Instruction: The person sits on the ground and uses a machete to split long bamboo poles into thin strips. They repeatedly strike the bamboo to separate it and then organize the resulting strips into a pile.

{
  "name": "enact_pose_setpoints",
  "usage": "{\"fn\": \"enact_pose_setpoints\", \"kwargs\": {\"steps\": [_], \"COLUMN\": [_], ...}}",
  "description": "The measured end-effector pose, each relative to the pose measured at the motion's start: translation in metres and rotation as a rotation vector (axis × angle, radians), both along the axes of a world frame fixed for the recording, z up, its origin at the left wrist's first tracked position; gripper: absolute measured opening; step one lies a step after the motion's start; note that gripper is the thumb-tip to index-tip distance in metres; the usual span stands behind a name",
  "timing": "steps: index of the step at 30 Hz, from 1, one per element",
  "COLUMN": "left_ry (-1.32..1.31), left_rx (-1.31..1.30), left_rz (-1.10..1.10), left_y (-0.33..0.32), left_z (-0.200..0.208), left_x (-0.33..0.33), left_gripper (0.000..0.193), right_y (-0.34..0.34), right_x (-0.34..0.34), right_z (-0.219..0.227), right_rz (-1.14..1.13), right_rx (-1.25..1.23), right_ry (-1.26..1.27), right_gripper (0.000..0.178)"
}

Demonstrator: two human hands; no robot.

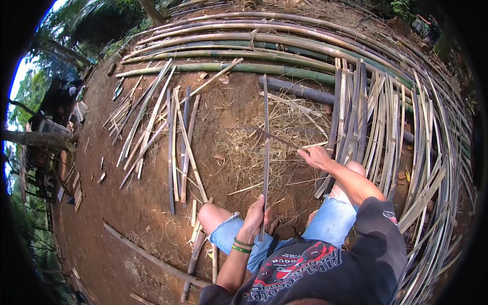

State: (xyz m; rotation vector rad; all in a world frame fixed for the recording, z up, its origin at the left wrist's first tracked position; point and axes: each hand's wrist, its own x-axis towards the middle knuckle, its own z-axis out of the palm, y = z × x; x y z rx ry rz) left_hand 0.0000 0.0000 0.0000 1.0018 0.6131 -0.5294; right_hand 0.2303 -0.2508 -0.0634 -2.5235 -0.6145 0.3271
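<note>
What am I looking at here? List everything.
Bamboo poles: many, green and tan, top
Thick pole: one, dark, upper centre
Loose strips: many, pale and dark, left
Gathered strips: many, pale and dark, right
Shavings: uncounted, tan, centre
Stick: one, brown, lower left
Tree trunks: several, brown, left and top
Soil: one stretch, brown, beneath
Held strip: one, dark, centre
Blade: one, dark, crossing that strip
Shirt: one, dark, bottom
Shorts: one pair, blue, lower centre
Wristbands: two, green, left wrist
Left hand: one, bare, gripping the held strip
Right hand: one, bare, holding the blade
</note>
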Motion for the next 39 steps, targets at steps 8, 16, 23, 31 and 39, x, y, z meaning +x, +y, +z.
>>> {"fn": "enact_pose_setpoints", "kwargs": {"steps": [8, 16, 23, 31, 39], "left_ry": [0.016, 0.049, -0.257, -0.789, -1.077], "left_rx": [-0.070, -0.359, 0.040, -0.060, 0.219], "left_rz": [0.084, 0.113, 0.011, 0.700, 1.241], "left_y": [0.009, 0.046, 0.065, 0.083, 0.080], "left_z": [0.002, 0.047, 0.115, 0.105, 0.124], "left_x": [-0.006, -0.072, -0.091, -0.045, 0.023], "left_gripper": [0.041, 0.027, 0.055, 0.100, 0.067], "right_y": [0.017, 0.021, 0.056, 0.086, 0.127], "right_x": [-0.057, 0.021, -0.067, -0.138, -0.167], "right_z": [0.027, 0.002, 0.035, 0.049, 0.091], "right_rz": [0.540, -0.276, -0.135, -0.188, 0.038], "right_rx": [0.159, -0.049, 0.171, 0.495, 0.570], "right_ry": [-0.146, 0.104, 0.247, 0.315, 0.403], "right_gripper": [0.057, 0.073, 0.071, 0.062, 0.050]}}
